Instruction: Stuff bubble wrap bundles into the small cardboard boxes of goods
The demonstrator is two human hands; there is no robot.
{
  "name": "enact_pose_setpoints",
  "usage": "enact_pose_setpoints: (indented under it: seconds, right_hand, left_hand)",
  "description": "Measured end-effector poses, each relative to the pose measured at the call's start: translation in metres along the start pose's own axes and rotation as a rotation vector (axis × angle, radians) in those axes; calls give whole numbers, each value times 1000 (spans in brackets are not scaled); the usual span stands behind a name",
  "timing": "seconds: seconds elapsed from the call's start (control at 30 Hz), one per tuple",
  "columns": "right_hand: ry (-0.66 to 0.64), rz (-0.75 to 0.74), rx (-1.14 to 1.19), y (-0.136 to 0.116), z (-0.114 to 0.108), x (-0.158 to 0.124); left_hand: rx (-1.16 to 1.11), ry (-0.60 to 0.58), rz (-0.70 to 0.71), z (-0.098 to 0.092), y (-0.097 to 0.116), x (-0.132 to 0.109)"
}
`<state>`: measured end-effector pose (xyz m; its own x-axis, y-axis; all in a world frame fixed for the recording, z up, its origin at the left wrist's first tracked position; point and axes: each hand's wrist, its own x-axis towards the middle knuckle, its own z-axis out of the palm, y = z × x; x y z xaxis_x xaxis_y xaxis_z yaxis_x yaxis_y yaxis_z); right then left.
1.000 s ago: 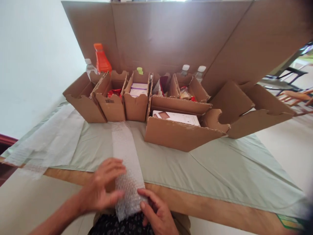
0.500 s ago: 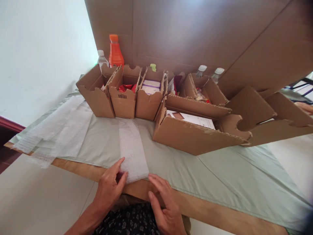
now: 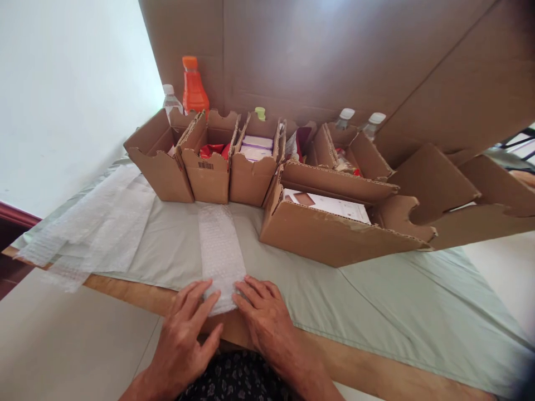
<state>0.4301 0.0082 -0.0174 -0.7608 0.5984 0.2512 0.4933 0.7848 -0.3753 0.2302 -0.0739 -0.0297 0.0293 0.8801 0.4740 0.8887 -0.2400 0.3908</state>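
Note:
A long strip of bubble wrap (image 3: 219, 248) lies flat on the pale green cloth (image 3: 376, 301), running from the table's near edge toward the row of small boxes. My left hand (image 3: 186, 334) rests open with fingers spread, its fingertips on the strip's near left corner. My right hand (image 3: 261, 317) lies flat and open beside it, fingertips touching the strip's near right corner. Both hands press on the near end of the strip at the wooden table edge (image 3: 363, 367).
Several open cardboard boxes (image 3: 209, 167) with packets stand in a row; a wider box (image 3: 330, 228) holds a white carton. Bottles, one orange (image 3: 193, 89), stand behind. More bubble wrap (image 3: 92, 223) lies left. A tall cardboard sheet (image 3: 334, 55) backs everything.
The rolled-up near end of the strip has been laid out flat. Both hands moved forward onto the table edge and flattened on the strip's near corners.

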Motion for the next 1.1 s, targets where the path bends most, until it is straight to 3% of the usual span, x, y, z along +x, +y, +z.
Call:
enact_pose_setpoints:
  seconds: [0.17,0.33,0.43,0.6,0.67,0.87,1.1]
  right_hand:
    - [-134,29,123,-6,-16,9]
    - [114,105,165,2,1,15]
    - [225,104,90,3,4,6]
    - [66,-56,74,0,0,-6]
    - [62,-84,101,0,0,-3]
    - [-43,55,323,-1,-8,1]
    - [111,60,100,-9,-2,-7]
  left_hand:
    - [-157,-32,-45,-6,3,-7]
    - [-207,18,-203,-3,2,-3]
    - [-164,39,-217,4,-3,-2]
    - [-63,29,-192,9,-8,-4]
    - [-52,54,-184,4,-8,-6]
    - [-153,6,-41,-12,-4,-15]
    - [-123,-21,-175,2,-13,2]
